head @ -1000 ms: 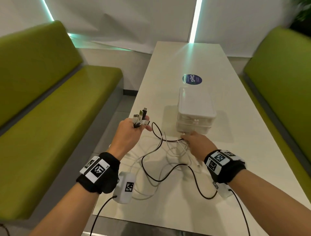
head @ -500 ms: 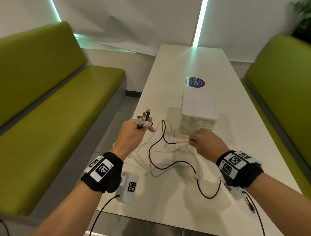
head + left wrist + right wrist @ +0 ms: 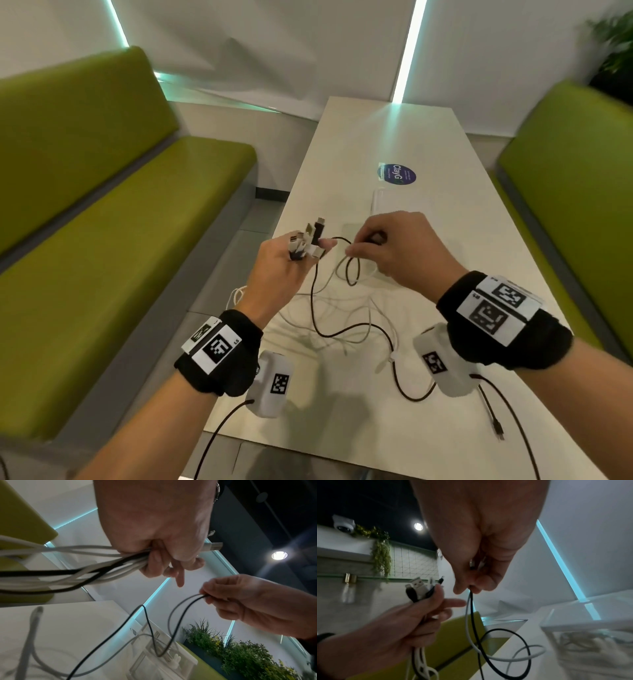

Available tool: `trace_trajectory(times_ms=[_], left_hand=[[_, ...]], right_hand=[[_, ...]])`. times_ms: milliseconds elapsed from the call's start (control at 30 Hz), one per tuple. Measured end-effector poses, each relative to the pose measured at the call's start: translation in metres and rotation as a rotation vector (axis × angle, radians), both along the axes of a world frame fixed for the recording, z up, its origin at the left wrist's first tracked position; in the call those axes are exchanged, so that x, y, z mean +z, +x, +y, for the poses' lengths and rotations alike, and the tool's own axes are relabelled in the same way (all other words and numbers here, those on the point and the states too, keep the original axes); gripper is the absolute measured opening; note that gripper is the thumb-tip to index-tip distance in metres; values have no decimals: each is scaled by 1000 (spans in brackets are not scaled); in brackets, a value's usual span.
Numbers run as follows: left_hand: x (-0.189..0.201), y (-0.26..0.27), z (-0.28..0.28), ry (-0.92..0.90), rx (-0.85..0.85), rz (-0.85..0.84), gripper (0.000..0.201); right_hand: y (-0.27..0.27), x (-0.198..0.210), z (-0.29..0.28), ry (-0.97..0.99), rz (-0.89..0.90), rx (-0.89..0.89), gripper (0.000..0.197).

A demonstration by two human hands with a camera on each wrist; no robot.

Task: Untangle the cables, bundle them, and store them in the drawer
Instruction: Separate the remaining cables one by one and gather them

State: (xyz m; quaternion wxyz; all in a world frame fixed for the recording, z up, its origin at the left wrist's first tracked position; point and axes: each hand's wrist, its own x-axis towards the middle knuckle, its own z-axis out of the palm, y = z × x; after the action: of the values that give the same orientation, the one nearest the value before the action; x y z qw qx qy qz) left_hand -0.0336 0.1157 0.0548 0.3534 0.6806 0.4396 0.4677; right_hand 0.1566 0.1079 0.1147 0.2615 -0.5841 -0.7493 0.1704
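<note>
Head view: left hand (image 3: 274, 270) fingers clenched round cable plugs (image 3: 308, 240), right hand (image 3: 394, 250) fingers pinching 2 cable strands (image 3: 349, 270).

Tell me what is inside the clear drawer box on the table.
Through the drawer box wall, the right wrist view shows blurred pale coils that look like white cables. In the head view the right hand covers most of the box, so its contents are hidden there.
</note>
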Motion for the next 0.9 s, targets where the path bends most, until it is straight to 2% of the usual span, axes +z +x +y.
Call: trace_trajectory(times_ms=[67,100,200,267,367,567,767,833,900], left_hand=[[-1,2,-2,-2,-27,39,40],[0,3,-2,-20,-31,40,38],[5,3,-2,-105,-70,33,9],[2,1,-1,-119,-110,118,11],[-3,-1,-1,-158,-135,151,12],[-11,-3,-1,-163,-82,-12,11],[-4,-6,-6,-246,11,-191,14],[-4,-12,-1,-264,82,-190,17],[-7,-18,4,-281,139,-213,22]], right_hand=[[-12,-4,-1,-112,74,65,13],[-16,-8,-1,-173,112,103,11],[-20,-15,0,-260,216,154,10],[-18,-17,0,-263,293,131,6],[-14,-19,3,-262,354,95,21],[-10,-29,0,-212,359,88,14],[-16,-39,-3,14,401,54,7],[-13,-42,-2,36,331,63,8],[-5,-47,1,8,63,60,9]])
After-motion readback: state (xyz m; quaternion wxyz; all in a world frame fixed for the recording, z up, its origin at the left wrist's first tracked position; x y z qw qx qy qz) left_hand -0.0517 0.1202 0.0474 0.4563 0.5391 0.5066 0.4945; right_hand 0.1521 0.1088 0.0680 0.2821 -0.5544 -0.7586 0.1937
